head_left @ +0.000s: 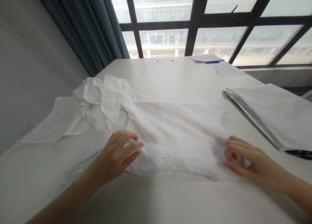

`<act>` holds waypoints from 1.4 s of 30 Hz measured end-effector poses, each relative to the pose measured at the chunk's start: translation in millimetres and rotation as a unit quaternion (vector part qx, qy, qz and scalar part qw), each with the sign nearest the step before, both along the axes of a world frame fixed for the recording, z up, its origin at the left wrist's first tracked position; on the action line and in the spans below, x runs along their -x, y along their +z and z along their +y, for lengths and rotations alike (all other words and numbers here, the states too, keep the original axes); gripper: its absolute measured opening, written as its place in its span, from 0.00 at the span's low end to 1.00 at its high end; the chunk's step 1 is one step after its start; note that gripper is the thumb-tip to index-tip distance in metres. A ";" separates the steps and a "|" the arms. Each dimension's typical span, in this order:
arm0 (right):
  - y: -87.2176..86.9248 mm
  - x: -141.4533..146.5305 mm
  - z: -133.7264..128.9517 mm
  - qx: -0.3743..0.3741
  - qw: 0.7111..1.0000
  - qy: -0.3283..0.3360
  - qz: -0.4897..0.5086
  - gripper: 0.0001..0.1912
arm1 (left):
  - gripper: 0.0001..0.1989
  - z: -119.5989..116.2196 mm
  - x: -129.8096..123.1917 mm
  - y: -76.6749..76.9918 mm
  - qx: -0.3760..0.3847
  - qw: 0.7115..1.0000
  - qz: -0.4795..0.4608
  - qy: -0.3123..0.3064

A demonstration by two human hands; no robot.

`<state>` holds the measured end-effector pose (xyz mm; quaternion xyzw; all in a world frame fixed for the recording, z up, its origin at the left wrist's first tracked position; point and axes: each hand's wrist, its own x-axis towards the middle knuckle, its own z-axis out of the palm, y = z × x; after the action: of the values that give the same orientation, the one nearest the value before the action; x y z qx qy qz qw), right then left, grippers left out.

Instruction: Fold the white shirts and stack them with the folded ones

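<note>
Beyond the white garment's [177, 130] far edge, tabletop [168, 82] stretches wide.

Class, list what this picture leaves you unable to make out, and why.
All in the head view:
Whether the right hand pinches the spread cloth: blurred, and its own curl hides the contact.
The spread cloth's underside: hidden by its upper layer.
The right end of the folded cloth: cut off by the right edge.
Any writing on the papers near the window: too small.
</note>
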<state>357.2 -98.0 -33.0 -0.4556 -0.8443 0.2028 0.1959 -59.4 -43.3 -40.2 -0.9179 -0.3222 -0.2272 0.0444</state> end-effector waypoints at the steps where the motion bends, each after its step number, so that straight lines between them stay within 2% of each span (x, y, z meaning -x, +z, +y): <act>1: 1.2 8.0 -3.2 0.011 0.999 0.042 -0.005 0.08 | 0.04 -3.9 -4.1 2.6 0.028 0.998 0.008 -0.057; 2: 2.0 15.0 -6.0 0.017 0.997 0.073 -0.014 0.07 | 0.03 -7.3 -7.7 4.2 0.053 0.993 0.017 -0.101; 4: 2.0 24.8 -9.9 0.012 0.994 0.100 -0.038 0.05 | 0.07 -11.9 -12.7 5.2 0.082 0.986 0.038 -0.142; 7: -0.7 27.9 -11.2 -0.026 0.993 0.103 -0.053 0.02 | 0.07 -13.8 -15.6 3.9 0.085 0.984 0.057 -0.145; 12: -2.7 21.0 -9.7 -0.068 0.990 0.121 -0.040 0.07 | 0.10 -12.6 -15.8 5.8 0.092 0.976 0.077 -0.180; 15: -0.6 20.2 -9.4 -0.045 0.990 0.126 -0.035 0.08 | 0.11 -12.9 -14.8 8.6 0.109 0.972 0.059 -0.201; 20: 6.0 22.3 -8.2 0.059 0.986 0.146 -0.047 0.06 | 0.08 -12.4 -11.8 8.1 0.167 0.966 0.037 -0.194; 22: 7.6 21.7 -7.4 0.088 0.985 0.144 -0.021 0.08 | 0.08 -10.6 -10.3 4.7 0.177 0.970 0.032 -0.165; 25: 5.1 18.7 -5.4 0.081 0.990 0.111 0.007 0.13 | 0.07 -4.2 -5.9 -3.2 0.145 0.986 0.021 -0.075; 28: -2.6 12.9 -1.9 0.033 0.999 0.029 -0.013 0.13 | 0.07 6.2 2.8 -11.5 0.075 0.996 -0.008 0.049; 31: -11.2 3.6 2.8 -0.022 0.996 -0.079 -0.022 0.10 | 0.11 15.7 12.1 -15.7 0.046 0.986 -0.056 0.147; 34: -18.0 -6.2 8.1 -0.064 0.982 -0.180 -0.015 0.12 | 0.13 20.7 16.0 -14.5 0.112 0.972 -0.105 0.179; 36: -21.6 -10.6 10.9 -0.065 0.973 -0.220 -0.008 0.14 | 0.14 23.6 15.3 -12.0 0.169 0.958 -0.134 0.190; 39: -25.9 -12.8 13.6 -0.037 0.970 -0.240 0.000 0.16 | 0.17 34.7 13.3 -8.9 0.201 0.940 -0.174 0.215; 42: -29.2 -12.5 14.9 -0.029 0.969 -0.244 0.001 0.17 | 0.25 57.1 12.2 -7.1 0.227 0.919 -0.205 0.247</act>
<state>369.6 -83.1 -62.2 -0.6421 -0.7129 0.1247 0.2530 -71.6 13.8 -47.4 -0.7278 -0.5837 -0.3133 -0.1774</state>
